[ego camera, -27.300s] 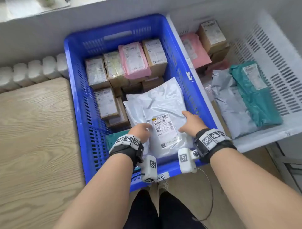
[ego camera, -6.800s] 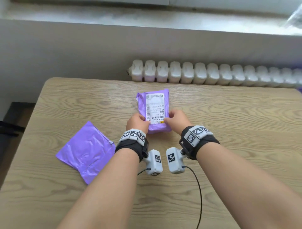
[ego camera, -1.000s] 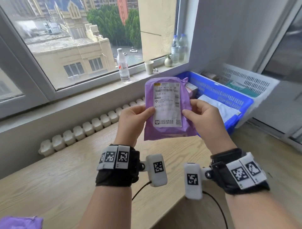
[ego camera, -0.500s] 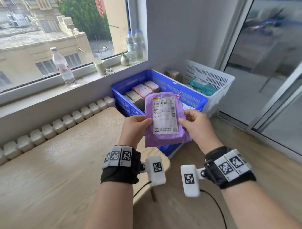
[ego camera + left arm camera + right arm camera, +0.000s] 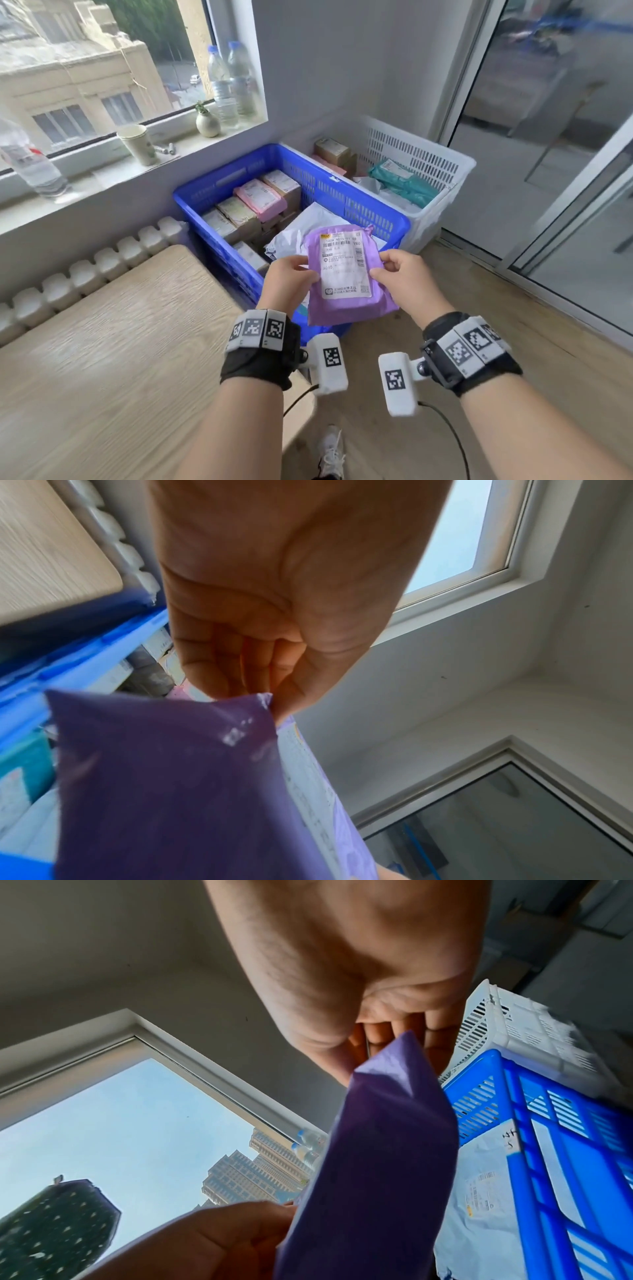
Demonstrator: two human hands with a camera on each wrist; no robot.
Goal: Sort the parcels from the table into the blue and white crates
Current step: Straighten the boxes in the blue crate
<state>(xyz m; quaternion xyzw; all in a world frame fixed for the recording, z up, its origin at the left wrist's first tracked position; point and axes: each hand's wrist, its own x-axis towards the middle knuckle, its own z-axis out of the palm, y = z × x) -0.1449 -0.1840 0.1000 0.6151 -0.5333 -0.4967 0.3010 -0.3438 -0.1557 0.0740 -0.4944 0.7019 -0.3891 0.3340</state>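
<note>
While held label-up above near end of blue crate [image 5: 219, 236], purple parcel [image 5: 346, 281] pinched at both side edges: left hand [image 5: 291, 284] on left edge, right hand [image 5: 407, 281] on right edge. Boxes, pink and white mailers inside blue crate. White crate [image 5: 442, 178] right of it, holding teal mailer. Wooden table [image 5: 120, 359] at left.

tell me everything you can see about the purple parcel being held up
The purple parcel is a soft, glossy plastic mailer, slightly puffy, with a crimped top corner. A white shipping label with barcodes, printed text and a QR code covers most of its front. It is held roughly upright in the air, label toward the head camera, in front of the blue crate. The left hand pinches its left edge and the right hand its right edge. Its plain back shows in both wrist views.
</note>
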